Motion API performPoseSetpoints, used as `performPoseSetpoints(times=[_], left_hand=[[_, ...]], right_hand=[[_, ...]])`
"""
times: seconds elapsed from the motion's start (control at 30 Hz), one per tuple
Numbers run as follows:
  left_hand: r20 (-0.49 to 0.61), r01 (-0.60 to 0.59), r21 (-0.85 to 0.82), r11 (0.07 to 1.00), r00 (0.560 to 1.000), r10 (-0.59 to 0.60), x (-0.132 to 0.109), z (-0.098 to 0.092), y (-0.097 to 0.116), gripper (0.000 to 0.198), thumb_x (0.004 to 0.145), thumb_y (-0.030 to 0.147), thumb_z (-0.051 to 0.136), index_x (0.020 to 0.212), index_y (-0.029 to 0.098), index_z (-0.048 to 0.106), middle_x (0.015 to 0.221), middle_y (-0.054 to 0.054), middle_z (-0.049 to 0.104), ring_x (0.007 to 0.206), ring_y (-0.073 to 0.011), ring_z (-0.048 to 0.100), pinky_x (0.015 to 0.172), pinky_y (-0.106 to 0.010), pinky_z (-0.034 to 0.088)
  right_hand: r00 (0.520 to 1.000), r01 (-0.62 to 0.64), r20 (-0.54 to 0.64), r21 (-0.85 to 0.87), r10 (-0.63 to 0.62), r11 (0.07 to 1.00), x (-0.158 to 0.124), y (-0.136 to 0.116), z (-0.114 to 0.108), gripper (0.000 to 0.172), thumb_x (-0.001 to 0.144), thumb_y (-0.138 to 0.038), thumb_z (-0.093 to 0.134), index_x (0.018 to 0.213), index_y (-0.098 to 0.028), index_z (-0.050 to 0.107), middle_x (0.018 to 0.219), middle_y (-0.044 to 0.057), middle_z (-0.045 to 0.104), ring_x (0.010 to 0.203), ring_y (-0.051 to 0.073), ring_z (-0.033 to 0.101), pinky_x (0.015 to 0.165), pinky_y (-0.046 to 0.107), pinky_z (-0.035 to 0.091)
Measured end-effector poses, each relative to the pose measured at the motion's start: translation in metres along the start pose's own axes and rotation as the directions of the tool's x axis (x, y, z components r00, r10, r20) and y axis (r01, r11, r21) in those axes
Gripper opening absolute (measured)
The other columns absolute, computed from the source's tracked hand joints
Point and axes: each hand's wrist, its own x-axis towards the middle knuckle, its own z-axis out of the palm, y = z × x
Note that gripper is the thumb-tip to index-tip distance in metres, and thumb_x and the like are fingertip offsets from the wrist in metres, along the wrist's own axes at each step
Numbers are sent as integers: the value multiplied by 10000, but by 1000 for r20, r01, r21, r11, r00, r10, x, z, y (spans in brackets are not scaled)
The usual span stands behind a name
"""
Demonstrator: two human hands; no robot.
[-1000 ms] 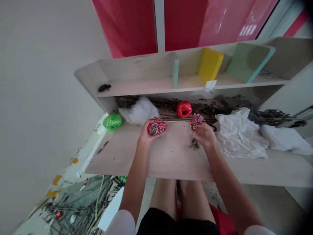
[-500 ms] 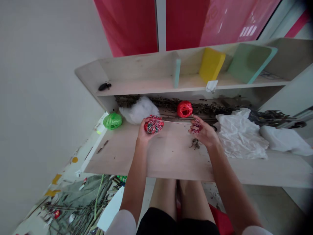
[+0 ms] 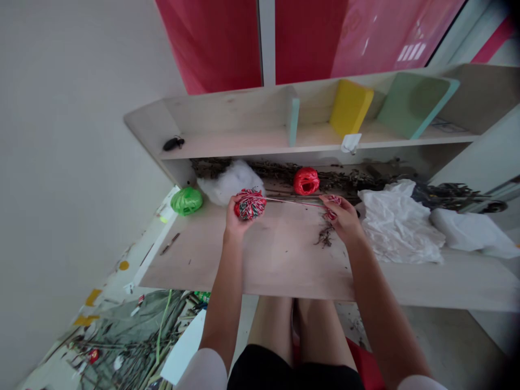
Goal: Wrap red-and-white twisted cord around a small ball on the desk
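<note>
My left hand point(image 3: 235, 218) grips a ball of red, white and green yarn point(image 3: 251, 205) above the desk, closed around its left side and underneath. From the ball a strand point(image 3: 290, 202) runs taut across to my right hand point(image 3: 342, 216). That hand is closed on a small wound bundle of the same yarn point(image 3: 333, 206), partly covered by the fingers. Behind the hands, a roll of red plastic twine point(image 3: 306, 181) rests near the shelf. A dry plant sprig point(image 3: 324, 236) lies just below my right hand.
White stuffing point(image 3: 235, 181) and a green twine roll point(image 3: 186, 201) sit at left, near a pen point(image 3: 169, 244). Dried stems point(image 3: 276, 169) lie under the shelf point(image 3: 231, 146). Crumpled white plastic point(image 3: 400, 225) is at right. Sticks and scraps point(image 3: 134, 336) cover the floor at lower left.
My left hand and the yarn ball have shifted slightly left. My right hand has moved a little right, its fingers now closed over the small bundle; the strand between them is longer.
</note>
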Motion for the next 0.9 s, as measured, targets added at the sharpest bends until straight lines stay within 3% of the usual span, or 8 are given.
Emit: performPoseSetpoints(times=[0.13, 0.27, 0.43, 0.57, 0.73, 0.9], left_hand=[[-11, -22, -22, 1000, 1000, 22, 1, -2, 2, 217, 746, 289, 534, 928, 198, 611, 878, -68, 718, 842, -249, 687, 766, -419, 544], [16, -23, -39, 999, 1000, 24, 2, -3, 2, 237, 736, 295, 537, 943, 200, 604, 922, -73, 720, 869, -244, 687, 782, -408, 546], [-6, 9, -16, 1000, 1000, -9, 0, 1, 0, 187, 745, 297, 523, 884, 200, 603, 877, -68, 715, 872, -262, 684, 781, -433, 543], [-14, 28, -18, 999, 999, -29, -1, 3, -1, 163, 768, 290, 512, 866, 198, 604, 872, -65, 717, 890, -267, 682, 787, -444, 543], [-30, 15, -32, 999, 999, -16, -1, 1, -1, 193, 766, 282, 524, 922, 204, 606, 871, -63, 718, 965, -289, 677, 827, -472, 534], [-15, 12, -34, 999, 1000, -13, 2, -2, -2, 194, 763, 281, 527, 923, 205, 605, 860, -63, 722, 929, -285, 687, 820, -462, 536]], right_hand=[[999, 32, -21, -46, -33, 998, 6, 11, -1, 348, 525, -423, 816, 718, -225, 603, 796, 25, 697, 688, 158, 626, 499, 242, 436], [992, 121, 0, -334, -128, 935, 10, 26, -4, 379, 555, -489, 789, 736, -196, 630, 614, -2, 615, 561, 140, 541, 532, 269, 423], [941, 306, 41, -521, -335, 797, 5, 30, 1, 383, 631, -483, 761, 855, -192, 654, 805, 72, 687, 786, 226, 624, 722, 348, 485], [857, 473, 95, -534, -506, 701, -8, 20, 12, 278, 761, -456, 668, 897, -214, 676, 943, 83, 678, 875, 221, 607, 796, 356, 481], [855, 517, 326, -483, -403, 707, -21, 17, 22, 253, 770, -471, 655, 720, -228, 704, 757, 45, 657, 637, 166, 550, 575, 290, 430], [829, 515, 533, -612, -168, 600, -34, 17, 25, 373, 833, -517, 560, 741, -204, 743, 503, 0, 561, 456, 130, 457, 490, 280, 349]])
